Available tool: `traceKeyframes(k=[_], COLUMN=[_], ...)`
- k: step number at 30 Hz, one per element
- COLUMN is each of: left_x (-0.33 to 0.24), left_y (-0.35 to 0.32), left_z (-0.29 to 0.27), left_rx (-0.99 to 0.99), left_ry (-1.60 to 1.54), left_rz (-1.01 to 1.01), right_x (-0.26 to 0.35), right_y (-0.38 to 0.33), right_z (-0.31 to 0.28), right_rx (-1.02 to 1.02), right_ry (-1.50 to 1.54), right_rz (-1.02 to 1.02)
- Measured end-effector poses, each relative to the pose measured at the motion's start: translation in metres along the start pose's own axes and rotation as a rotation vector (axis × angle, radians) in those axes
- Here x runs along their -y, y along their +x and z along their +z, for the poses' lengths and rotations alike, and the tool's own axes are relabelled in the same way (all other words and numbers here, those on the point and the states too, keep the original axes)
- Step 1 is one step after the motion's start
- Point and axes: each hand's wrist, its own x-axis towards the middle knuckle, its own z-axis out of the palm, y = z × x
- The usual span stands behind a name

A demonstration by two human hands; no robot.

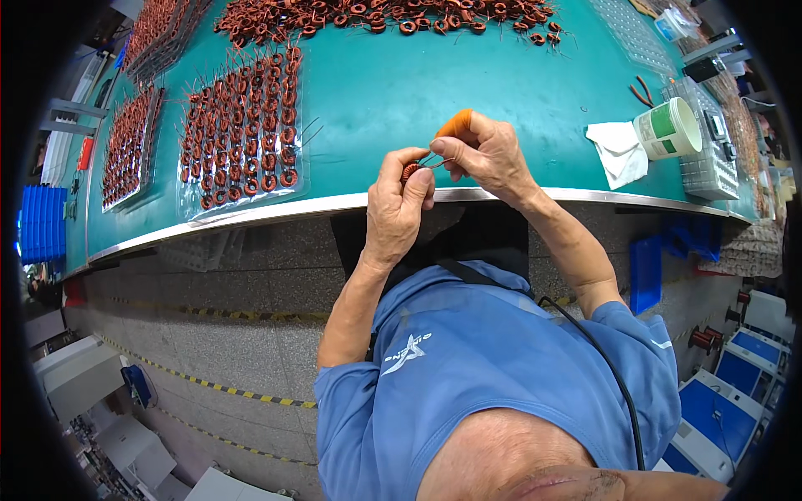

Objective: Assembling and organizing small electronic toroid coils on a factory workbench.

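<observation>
Between the thumb and fingers of my left hand point(396, 200) is a small copper-wound toroid coil point(409, 171), partly covered by the fingertips. My right hand point(489, 159) is just to its right, with an orange cover point(455, 123) on the index finger. Its thumb and index finger pinch a thin wire lead point(438, 162) that runs from the coil. Both hands are held over the near edge of the green table point(376, 100). To their left, a clear tray point(242, 134) holds rows of similar coils with their leads sticking up.
Loose coils point(393, 17) lie heaped at the far side. Another filled tray point(132, 150) stands further left. On the right are a white cloth point(616, 154), a white and green tub point(668, 129), pliers point(642, 92) and a grey device point(707, 138). A metal edge point(334, 203) borders the table.
</observation>
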Motion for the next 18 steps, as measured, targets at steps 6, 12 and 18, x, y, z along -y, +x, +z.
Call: traceKeyframes(k=[6, 12, 18], left_x=[-0.001, -0.002, -0.009], left_y=[-0.004, 0.003, 0.011], left_z=[0.002, -0.005, -0.010], left_rx=[-0.043, -0.082, 0.001], left_ry=[0.195, 0.135, 0.436], left_rz=[0.048, 0.038, 0.186], right_x=[-0.008, -0.019, -0.011], right_y=[0.007, -0.006, -0.012], right_z=[-0.006, -0.013, 0.006], right_rx=[0.098, -0.083, 0.067], right_ry=[0.169, 0.149, 0.346], right_rz=[0.174, 0.102, 0.227])
